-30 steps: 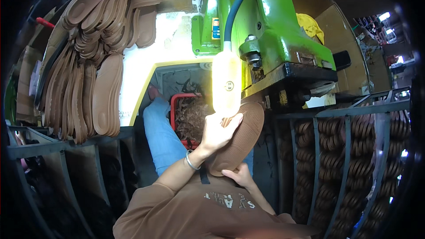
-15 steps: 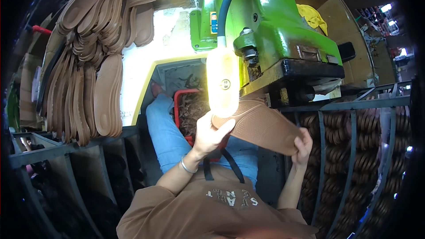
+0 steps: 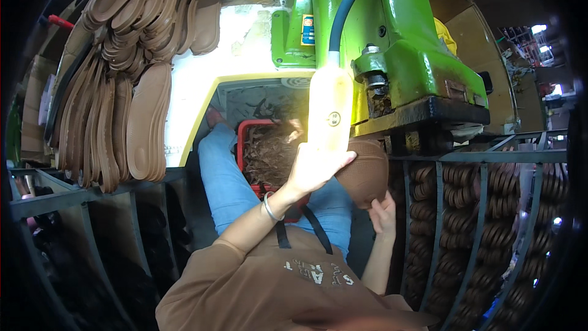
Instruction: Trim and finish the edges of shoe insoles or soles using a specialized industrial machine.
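A brown shoe sole with a textured face is held at the machine's edge, below a brightly lit lamp. My left hand grips its left side, the thumb stretched across the top; the other fingers are partly lost under the lamp's glare. At the near lower edge, my right hand pinches the sole between thumb and fingers. The sole's far end lies beneath the head of the green machine, where its contact with the machine is hidden.
Piled brown soles lean in rows on the white table to the left. Between my legs a red basket holds brown scraps. Racks stacked with brown soles stand on the right, and a metal-framed rack on the left.
The sole has turned and swung away from me, showing less of its length. My right hand has moved left and down; my left hand has shifted right. The view has shifted slightly.
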A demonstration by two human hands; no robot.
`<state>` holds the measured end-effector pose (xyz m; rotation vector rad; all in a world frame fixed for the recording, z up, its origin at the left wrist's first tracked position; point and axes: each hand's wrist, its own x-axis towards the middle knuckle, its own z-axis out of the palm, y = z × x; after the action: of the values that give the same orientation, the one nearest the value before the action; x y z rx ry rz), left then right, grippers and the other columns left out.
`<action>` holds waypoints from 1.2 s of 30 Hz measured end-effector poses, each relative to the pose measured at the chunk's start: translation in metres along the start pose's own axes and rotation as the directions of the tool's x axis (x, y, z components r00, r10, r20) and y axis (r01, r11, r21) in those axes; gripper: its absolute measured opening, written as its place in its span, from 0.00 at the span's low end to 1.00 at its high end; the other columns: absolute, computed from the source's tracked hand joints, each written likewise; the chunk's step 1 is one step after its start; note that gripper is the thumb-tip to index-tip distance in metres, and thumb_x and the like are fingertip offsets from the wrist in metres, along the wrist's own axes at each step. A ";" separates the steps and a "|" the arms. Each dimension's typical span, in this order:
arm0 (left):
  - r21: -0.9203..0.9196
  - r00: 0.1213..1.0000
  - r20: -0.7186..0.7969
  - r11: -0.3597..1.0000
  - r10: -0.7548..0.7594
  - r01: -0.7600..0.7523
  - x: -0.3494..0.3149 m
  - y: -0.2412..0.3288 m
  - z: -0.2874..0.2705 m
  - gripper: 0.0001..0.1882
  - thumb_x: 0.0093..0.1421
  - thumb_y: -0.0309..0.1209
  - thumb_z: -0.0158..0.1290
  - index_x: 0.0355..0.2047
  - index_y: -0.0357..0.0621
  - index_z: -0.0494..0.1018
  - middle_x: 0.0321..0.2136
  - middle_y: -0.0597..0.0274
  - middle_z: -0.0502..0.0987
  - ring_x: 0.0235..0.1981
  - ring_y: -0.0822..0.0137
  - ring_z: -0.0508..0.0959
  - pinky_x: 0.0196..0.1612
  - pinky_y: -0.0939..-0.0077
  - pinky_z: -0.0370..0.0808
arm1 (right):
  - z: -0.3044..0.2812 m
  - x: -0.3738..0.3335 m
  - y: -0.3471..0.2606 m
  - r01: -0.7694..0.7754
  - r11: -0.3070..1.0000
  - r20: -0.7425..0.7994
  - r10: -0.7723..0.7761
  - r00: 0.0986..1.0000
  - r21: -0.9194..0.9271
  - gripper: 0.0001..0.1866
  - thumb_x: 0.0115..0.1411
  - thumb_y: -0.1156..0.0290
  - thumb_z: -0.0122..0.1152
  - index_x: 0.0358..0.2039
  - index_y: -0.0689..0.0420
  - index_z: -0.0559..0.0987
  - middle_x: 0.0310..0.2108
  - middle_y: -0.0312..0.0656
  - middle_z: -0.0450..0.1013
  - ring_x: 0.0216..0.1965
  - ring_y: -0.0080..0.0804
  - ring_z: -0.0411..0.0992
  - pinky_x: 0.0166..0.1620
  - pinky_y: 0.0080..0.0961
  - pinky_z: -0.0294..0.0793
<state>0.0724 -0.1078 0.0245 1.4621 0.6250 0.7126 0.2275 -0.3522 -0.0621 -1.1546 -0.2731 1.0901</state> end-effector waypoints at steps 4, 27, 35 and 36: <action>0.060 0.985 -0.042 0.984 0.169 -0.166 0.002 -0.016 -0.001 0.10 0.53 0.30 0.61 0.31 0.35 0.77 0.22 0.61 0.78 0.21 0.78 0.72 0.26 0.79 0.71 | -0.007 -0.016 0.003 0.080 0.997 -0.080 -0.081 0.994 -0.014 0.22 0.55 0.78 0.56 0.51 0.65 0.66 0.47 0.46 0.69 0.48 0.33 0.69 0.52 0.29 0.67; -0.198 0.970 -0.220 0.970 0.098 -0.143 -0.006 -0.002 0.009 0.07 0.52 0.28 0.61 0.23 0.36 0.78 0.16 0.65 0.77 0.18 0.82 0.71 0.22 0.84 0.67 | 0.013 -0.031 0.005 -0.043 0.997 -0.019 0.045 0.999 0.056 0.24 0.47 0.79 0.64 0.46 0.66 0.69 0.40 0.45 0.72 0.40 0.34 0.72 0.43 0.29 0.73; -0.060 0.990 -0.069 0.990 0.124 -0.128 0.006 -0.008 0.010 0.08 0.53 0.28 0.60 0.27 0.34 0.77 0.18 0.66 0.76 0.18 0.82 0.69 0.21 0.84 0.66 | 0.036 -0.053 0.063 -0.219 0.967 0.097 0.207 0.974 0.130 0.24 0.47 0.82 0.64 0.46 0.65 0.71 0.43 0.43 0.72 0.43 0.30 0.72 0.47 0.26 0.70; 0.004 0.976 -0.063 0.978 0.207 -0.207 0.004 -0.014 0.008 0.08 0.53 0.28 0.60 0.28 0.33 0.77 0.18 0.67 0.76 0.18 0.82 0.69 0.21 0.84 0.65 | 0.038 -0.056 0.062 -0.206 0.972 0.096 0.196 0.976 0.116 0.24 0.46 0.82 0.65 0.46 0.66 0.71 0.42 0.43 0.73 0.42 0.30 0.72 0.46 0.26 0.70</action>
<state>0.0823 -0.1096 0.0112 1.5211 0.5242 0.9242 0.1403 -0.3755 -0.0788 -1.0414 -0.1519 1.3177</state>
